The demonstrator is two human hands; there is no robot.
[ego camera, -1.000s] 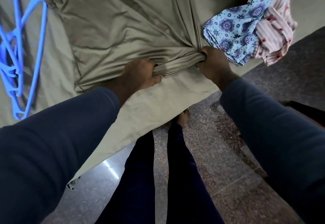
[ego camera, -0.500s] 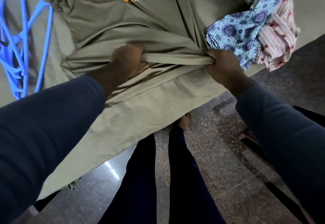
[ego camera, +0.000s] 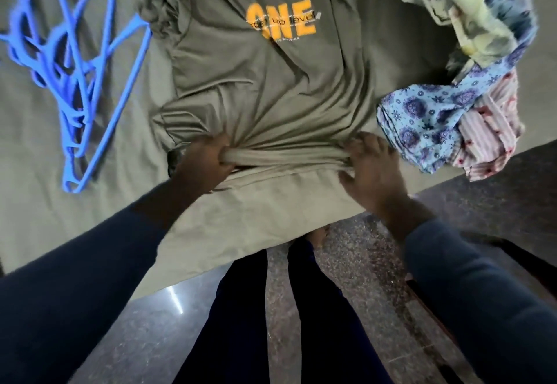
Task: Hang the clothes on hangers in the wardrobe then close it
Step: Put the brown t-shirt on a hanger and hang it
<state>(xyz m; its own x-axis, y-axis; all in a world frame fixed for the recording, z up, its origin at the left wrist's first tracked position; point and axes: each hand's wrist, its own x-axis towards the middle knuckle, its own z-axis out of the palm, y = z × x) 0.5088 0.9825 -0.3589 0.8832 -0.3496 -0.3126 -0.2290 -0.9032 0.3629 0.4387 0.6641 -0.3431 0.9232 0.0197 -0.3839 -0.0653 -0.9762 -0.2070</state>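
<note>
Item under handling: an olive-grey T-shirt (ego camera: pixel 271 88) of soft, smooth knit. It lies flat, front side up, on a sheet (ego camera: pixel 241 233) of nearly the same colour that covers the surface and drapes over its near edge. The chest bears a block-letter print (ego camera: pixel 281 19) in orange reading "ONE", with a line of thin dark lettering across it. One sleeve is bunched into folds at the upper left. The hem is gathered into a thick horizontal roll at the near side, and creases fan up the body from it.

Left hand (ego camera: pixel 205 163): fingers curled round the left end of the gathered hem, gripping it.

Right hand (ego camera: pixel 373 169): laid over the right end of the same roll, fingers spread on top and thumb lower down. It is motion-blurred, and I cannot tell whether it grips the cloth or only rests on it.

Both arms wear dark navy sleeves (ego camera: pixel 75 293).

Blue hangers (ego camera: pixel 75 61): thin moulded plastic, triangular, several tangled in a loose heap on the sheet, left of the T-shirt and apart from it.

Right of the T-shirt is a crumpled pile of woven garments: a blue floral cloth (ego camera: pixel 422 115) just beside the right hand, a pink striped cloth (ego camera: pixel 488 142) beside that, and a pale yellow floral cloth (ego camera: pixel 470 16) beyond.

The floor (ego camera: pixel 346 263) is polished speckled stone, reflective.
</note>
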